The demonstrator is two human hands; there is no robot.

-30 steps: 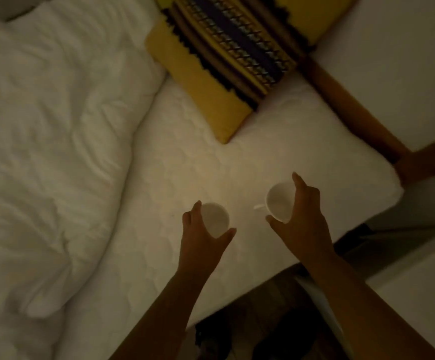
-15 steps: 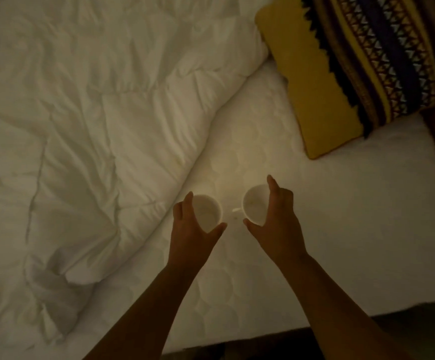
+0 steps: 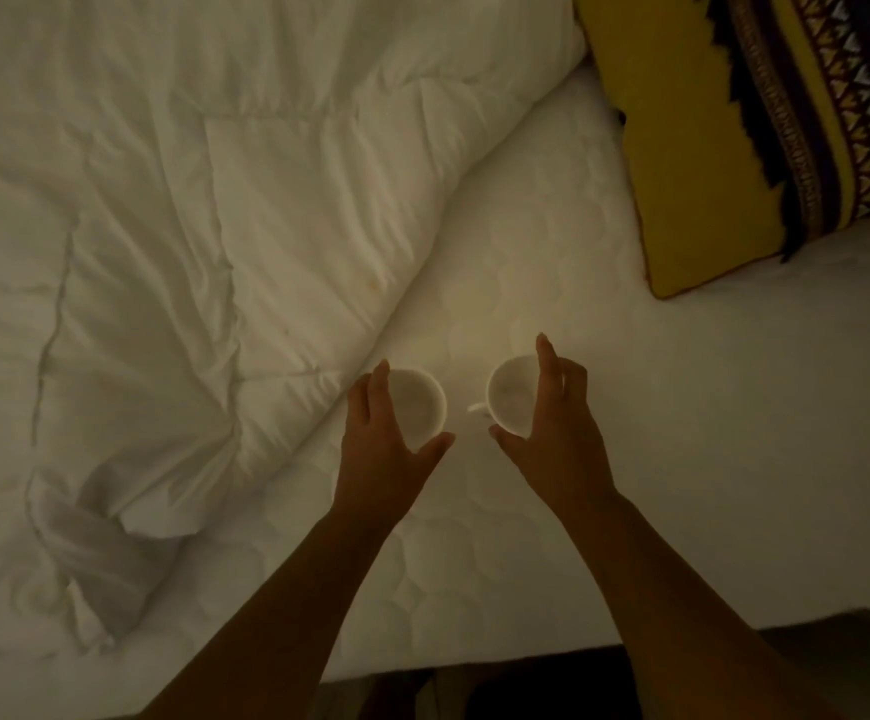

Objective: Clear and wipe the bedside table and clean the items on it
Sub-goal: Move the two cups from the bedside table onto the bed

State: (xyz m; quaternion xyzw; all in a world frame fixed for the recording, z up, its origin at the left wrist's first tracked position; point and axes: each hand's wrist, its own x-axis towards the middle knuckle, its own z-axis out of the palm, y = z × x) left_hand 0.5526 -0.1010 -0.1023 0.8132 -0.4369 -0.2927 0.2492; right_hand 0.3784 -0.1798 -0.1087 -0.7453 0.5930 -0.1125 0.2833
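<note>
In dim light, two white cups are held low over the quilted white mattress (image 3: 552, 252), side by side. My left hand (image 3: 381, 454) grips the left cup (image 3: 420, 405) by its rim, between fingers and thumb. My right hand (image 3: 552, 433) holds the right cup (image 3: 511, 394) the same way; this cup's small handle points left toward the other cup. Whether the cups touch the mattress I cannot tell. The bedside table is out of view.
A crumpled white duvet (image 3: 163, 226) covers the left half of the bed, its edge just left of the left cup. A yellow cushion with a dark patterned band (image 3: 734, 122) lies at the top right. The bed's near edge (image 3: 474, 662) runs along the bottom.
The view has swung left along the bed, away from the wooden frame at the right. Both hands, each still holding a cup, have moved closer together and nearer the duvet.
</note>
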